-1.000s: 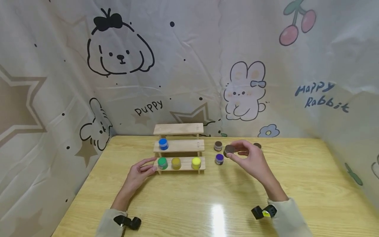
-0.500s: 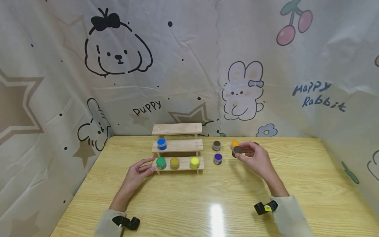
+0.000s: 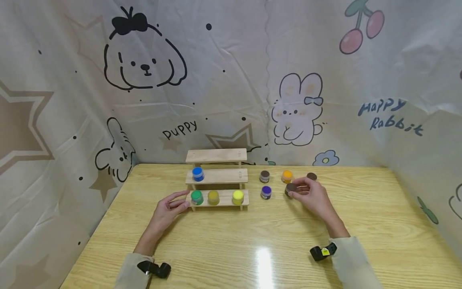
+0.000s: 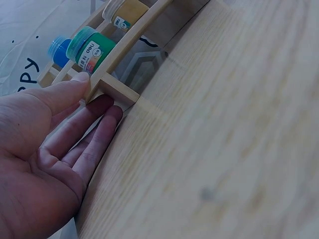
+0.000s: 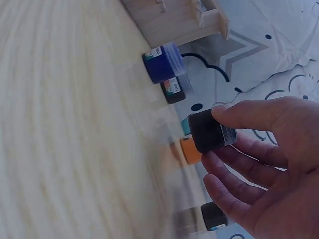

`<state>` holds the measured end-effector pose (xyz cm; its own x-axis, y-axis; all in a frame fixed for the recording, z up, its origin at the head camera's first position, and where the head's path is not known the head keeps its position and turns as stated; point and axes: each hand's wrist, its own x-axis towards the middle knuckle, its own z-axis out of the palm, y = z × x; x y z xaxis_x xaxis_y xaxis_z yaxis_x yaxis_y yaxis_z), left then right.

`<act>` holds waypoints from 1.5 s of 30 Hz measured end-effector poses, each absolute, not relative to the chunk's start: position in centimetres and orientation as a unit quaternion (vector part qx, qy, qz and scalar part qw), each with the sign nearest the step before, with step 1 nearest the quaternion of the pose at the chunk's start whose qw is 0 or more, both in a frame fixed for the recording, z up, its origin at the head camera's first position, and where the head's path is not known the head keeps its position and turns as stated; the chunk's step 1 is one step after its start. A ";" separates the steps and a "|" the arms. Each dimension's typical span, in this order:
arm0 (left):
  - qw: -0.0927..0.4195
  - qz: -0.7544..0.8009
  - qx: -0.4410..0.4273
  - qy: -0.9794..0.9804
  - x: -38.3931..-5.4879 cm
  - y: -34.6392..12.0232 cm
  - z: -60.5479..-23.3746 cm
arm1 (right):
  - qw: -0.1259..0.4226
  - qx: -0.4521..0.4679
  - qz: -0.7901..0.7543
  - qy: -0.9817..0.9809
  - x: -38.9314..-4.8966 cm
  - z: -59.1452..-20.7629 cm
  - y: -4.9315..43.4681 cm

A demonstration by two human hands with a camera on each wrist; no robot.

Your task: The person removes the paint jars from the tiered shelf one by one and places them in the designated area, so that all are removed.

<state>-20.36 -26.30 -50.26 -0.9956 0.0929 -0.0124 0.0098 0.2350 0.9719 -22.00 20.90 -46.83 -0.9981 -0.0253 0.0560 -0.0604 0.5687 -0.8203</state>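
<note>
At the left end of a three-step wooden display stand, my left hand grips the lowest shelf's corner, thumb on its edge and fingers beside the support. On that shelf sit a green paint jar, an ochre jar and a yellow jar. A blue jar stands on the middle shelf. My right hand pinches a dark paint jar between thumb and fingers, close over the table, in front of an orange jar.
Right of the stand are a purple jar and a dark brown jar. Another dark jar stands behind my right hand. A printed cloth hangs along the table's back edge.
My right hand has carried the dark jar to the right, away from the purple jar, and lowered it. The orange jar has come into view behind it. My left hand stays at the stand.
</note>
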 end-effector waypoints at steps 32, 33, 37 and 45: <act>0.034 0.623 0.040 0.781 -20.5 -26.4 -50.4 | 0.008 0.045 0.447 -0.893 -21.9 -47.3 21.3; 0.033 0.622 0.042 0.781 -20.5 -26.4 -50.4 | 0.011 0.046 0.451 -0.891 -21.9 -47.1 21.3; 0.035 0.627 0.049 0.777 -20.6 -26.3 -50.5 | 0.038 0.049 0.464 -0.884 -21.7 -46.3 21.0; 0.037 0.637 0.049 0.769 -20.6 -26.4 -50.7 | 0.086 0.098 0.484 -0.866 -21.3 -44.7 19.6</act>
